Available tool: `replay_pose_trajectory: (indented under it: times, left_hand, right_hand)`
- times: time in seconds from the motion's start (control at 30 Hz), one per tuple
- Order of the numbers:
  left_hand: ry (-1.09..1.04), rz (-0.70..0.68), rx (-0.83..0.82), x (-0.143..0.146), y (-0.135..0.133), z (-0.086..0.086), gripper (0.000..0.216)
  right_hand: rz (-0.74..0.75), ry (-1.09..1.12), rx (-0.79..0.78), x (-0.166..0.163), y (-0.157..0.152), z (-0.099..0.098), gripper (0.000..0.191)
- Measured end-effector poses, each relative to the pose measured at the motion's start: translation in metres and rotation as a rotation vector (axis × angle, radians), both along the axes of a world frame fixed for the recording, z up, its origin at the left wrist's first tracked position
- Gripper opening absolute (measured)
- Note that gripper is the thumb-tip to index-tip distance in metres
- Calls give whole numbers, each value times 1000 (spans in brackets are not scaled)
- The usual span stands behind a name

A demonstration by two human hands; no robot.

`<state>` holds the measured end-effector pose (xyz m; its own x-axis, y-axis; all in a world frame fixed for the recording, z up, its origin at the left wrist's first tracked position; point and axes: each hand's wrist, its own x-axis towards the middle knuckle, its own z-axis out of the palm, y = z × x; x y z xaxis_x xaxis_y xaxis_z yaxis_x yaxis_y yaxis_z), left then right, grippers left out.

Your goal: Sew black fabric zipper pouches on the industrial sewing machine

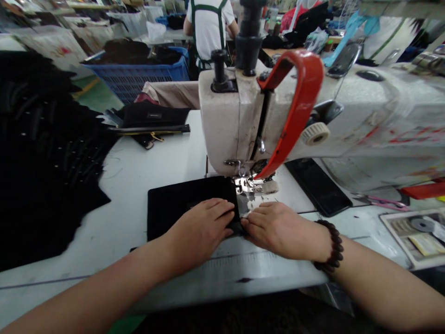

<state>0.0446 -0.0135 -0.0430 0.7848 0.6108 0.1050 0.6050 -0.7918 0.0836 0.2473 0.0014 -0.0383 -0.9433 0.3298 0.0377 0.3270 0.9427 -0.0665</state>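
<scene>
A flat, rectangular black fabric piece (170,204) lies on the machine bed, its right edge beside the metal presser foot (243,184) of a white sewing machine (225,120). My left hand (205,222) rests on top of this piece, fingers stretched flat towards its right edge. At the lower right corner, my right hand (274,229) closes its fingers on the edge of the fabric; the fingertips are partly hidden. A dark beaded bracelet (330,246) circles my right wrist. The needle cannot be made out clearly.
A heap of black fabric pieces (41,153) covers the left side. Behind lies a black pouch with a zipper (153,120). A phone (318,185), pink-handled scissors (385,202) and a small parts tray (396,232) are on the right. Beyond are a blue crate (139,76) and a person (210,32).
</scene>
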Motion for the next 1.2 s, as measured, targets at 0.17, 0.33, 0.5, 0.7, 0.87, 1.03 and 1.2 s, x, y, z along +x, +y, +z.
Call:
replay_pose_trajectory:
  times: [0.17,0.33,0.5,0.7,0.87,1.03,1.2]
  left_hand:
    - [-44,6,72,-1,-20,-7,30]
    - [-66,-67,166,-1,-21,-17,27]
    - [-58,-46,161,-4,-23,-19,28]
    - [2,-56,138,-5,-22,-24,32]
    - [8,-44,143,-6,-15,-24,34]
    - [17,-50,164,-8,-7,-25,34]
    - [24,-38,173,-7,1,-24,35]
  right_hand:
    - [14,26,64,1,-1,-1,21]
    - [-24,54,13,-1,-1,-2,21]
    - [-124,-35,-180,-1,0,2,17]
    - [-144,-26,-261,-1,1,4,18]
    - [-170,-20,-233,-3,2,0,18]
    - [-197,3,-129,-4,4,-6,17]
    - [-202,50,-9,-5,6,-10,18]
